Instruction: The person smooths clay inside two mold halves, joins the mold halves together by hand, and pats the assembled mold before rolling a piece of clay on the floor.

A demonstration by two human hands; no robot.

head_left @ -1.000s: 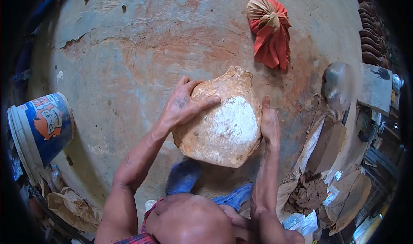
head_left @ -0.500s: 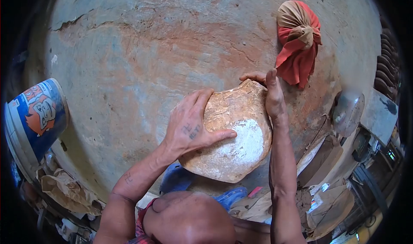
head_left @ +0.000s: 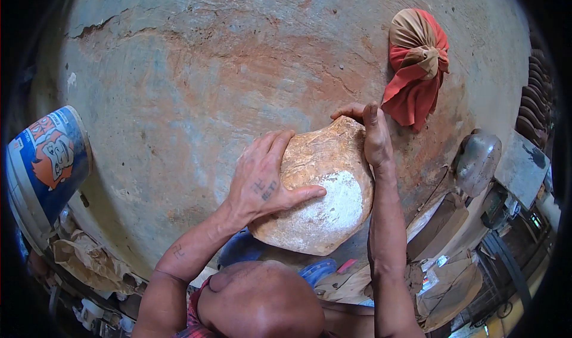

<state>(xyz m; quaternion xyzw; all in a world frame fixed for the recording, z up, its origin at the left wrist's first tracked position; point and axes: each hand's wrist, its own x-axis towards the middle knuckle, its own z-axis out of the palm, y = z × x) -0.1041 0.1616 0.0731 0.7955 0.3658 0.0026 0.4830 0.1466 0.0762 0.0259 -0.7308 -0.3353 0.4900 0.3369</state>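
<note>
A rounded, rough brown block (head_left: 322, 150) with a white powdery patch on its near face is between my two hands; I cannot tell its material, though it looks like plaster or stone. My left hand (head_left: 262, 174) grips its left side, the thumb lying across the face beside the white patch. On the far right corner, my right hand (head_left: 376, 138) is wrapped over the edge, thumb raised and some fingers behind the block. Just beyond that hand lies a red and beige cloth bundle (head_left: 420, 64), tied in a knot.
A worn grey-blue and reddish surface (head_left: 196, 100) spreads around the block. At the left stands a white bucket with a blue label (head_left: 50, 153), near crumpled brown paper (head_left: 86, 257). Rightward are a shiny rounded object (head_left: 478, 162), a grey slab (head_left: 521, 168) and stacked curved brown pieces (head_left: 534, 108).
The view has shifted slightly, so the cloth bundle appears a little lower and farther right. Both hands keep their hold on the block, which has hardly moved.
</note>
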